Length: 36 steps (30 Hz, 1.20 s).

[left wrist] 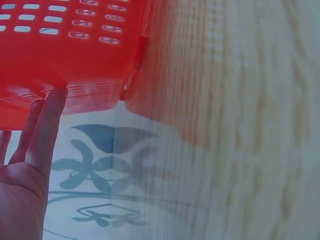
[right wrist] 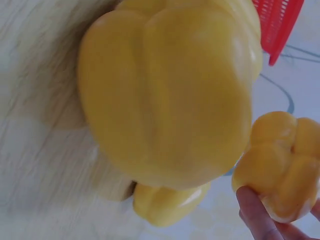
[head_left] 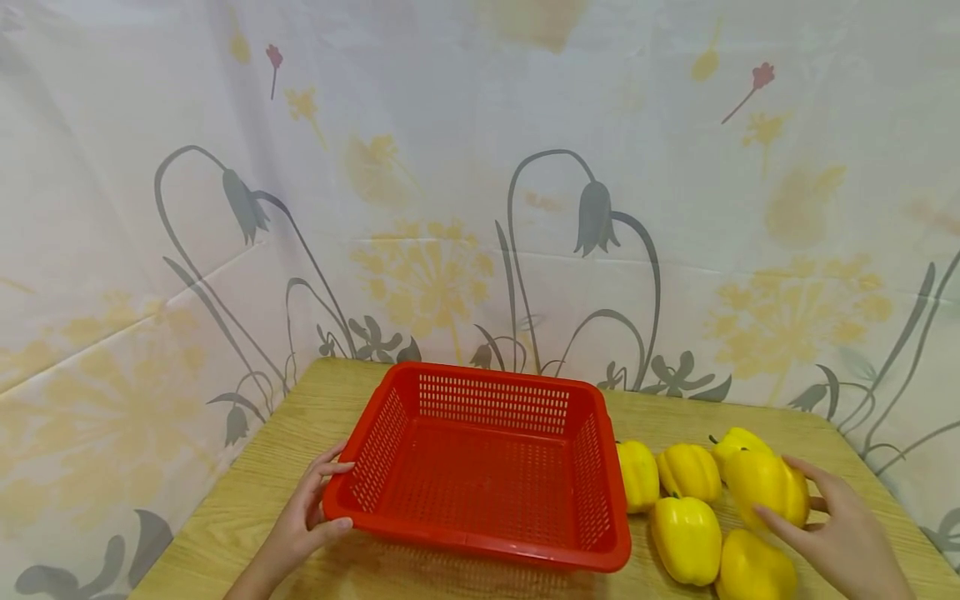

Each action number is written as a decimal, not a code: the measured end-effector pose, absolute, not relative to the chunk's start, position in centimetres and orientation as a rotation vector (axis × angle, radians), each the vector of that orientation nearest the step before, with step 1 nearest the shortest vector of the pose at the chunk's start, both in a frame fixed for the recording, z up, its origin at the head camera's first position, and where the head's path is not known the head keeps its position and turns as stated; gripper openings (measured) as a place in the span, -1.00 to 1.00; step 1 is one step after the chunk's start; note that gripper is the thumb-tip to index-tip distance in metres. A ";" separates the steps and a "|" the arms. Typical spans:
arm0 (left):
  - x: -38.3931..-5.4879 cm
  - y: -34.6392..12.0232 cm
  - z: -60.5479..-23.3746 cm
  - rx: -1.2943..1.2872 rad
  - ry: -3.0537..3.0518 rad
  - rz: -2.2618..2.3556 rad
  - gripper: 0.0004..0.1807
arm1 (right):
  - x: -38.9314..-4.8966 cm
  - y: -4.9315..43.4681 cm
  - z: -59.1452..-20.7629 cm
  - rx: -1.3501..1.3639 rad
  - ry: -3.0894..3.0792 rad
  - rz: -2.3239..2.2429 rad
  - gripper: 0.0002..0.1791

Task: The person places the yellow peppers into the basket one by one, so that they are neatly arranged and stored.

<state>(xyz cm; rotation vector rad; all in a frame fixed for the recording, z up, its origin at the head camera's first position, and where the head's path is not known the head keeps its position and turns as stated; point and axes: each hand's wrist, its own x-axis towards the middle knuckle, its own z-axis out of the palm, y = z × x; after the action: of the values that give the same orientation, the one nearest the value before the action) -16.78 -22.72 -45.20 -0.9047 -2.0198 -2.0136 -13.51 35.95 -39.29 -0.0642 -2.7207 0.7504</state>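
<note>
A red plastic basket [head_left: 480, 475] with slotted walls stands on the table, and nothing lies in it. My left hand [head_left: 303, 517] touches its left rim near the front corner. In the left wrist view, straight fingers of that hand [left wrist: 30, 170] rest against the basket's outer wall [left wrist: 65, 60]. At the right, my right hand [head_left: 847, 525] grips a yellow bell pepper [head_left: 765, 487] between thumb and fingers, above other peppers. The right wrist view shows this held pepper [right wrist: 280, 165] apart from a large, near pepper [right wrist: 170, 95].
More yellow bell peppers [head_left: 685, 540] lie grouped to the right of the basket, one [head_left: 637, 475] close to its right wall. The wood-grained table [head_left: 247, 492] ends at a flower-printed cloth [head_left: 480, 183] behind and along the sides.
</note>
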 end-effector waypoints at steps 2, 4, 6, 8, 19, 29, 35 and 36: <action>-16.8 -22.7 -45.2 -0.899 -2.020 -2.019 -0.44 | -13.5 35.5 -39.1 -0.057 -2.713 0.745 -0.15; -16.8 -22.7 -45.2 -0.903 -2.017 -2.016 -0.44 | -13.6 35.2 -38.8 -0.048 -2.709 0.752 -0.14; -16.9 -22.7 -45.3 -0.912 -2.013 -2.008 -0.43 | -13.6 34.8 -38.7 -0.037 -2.700 0.773 -0.15; -16.9 -22.7 -45.3 -0.914 -2.015 -1.999 -0.43 | -13.6 34.5 -38.6 -0.021 -2.688 0.793 -0.16; -16.8 -22.7 -45.2 -0.901 -2.025 -1.993 -0.45 | -13.7 32.5 -38.1 0.056 -2.650 0.826 -0.20; -16.9 -22.8 -45.2 -0.924 -2.006 -2.003 -0.44 | -14.2 31.1 -37.5 0.134 -2.581 0.826 -0.24; -16.9 -22.8 -45.4 -0.939 -2.020 -1.989 -0.43 | -14.5 30.4 -36.9 0.155 -2.571 0.842 -0.25; -16.9 -22.9 -45.4 -0.938 -2.021 -1.984 -0.43 | -14.6 30.3 -36.9 0.156 -2.570 0.846 -0.25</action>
<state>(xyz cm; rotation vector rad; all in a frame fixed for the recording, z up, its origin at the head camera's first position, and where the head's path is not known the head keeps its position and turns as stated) -16.89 -22.86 -45.40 -0.9382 -2.0212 -1.9844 -14.56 30.30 -36.90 0.1563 -2.5703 0.8461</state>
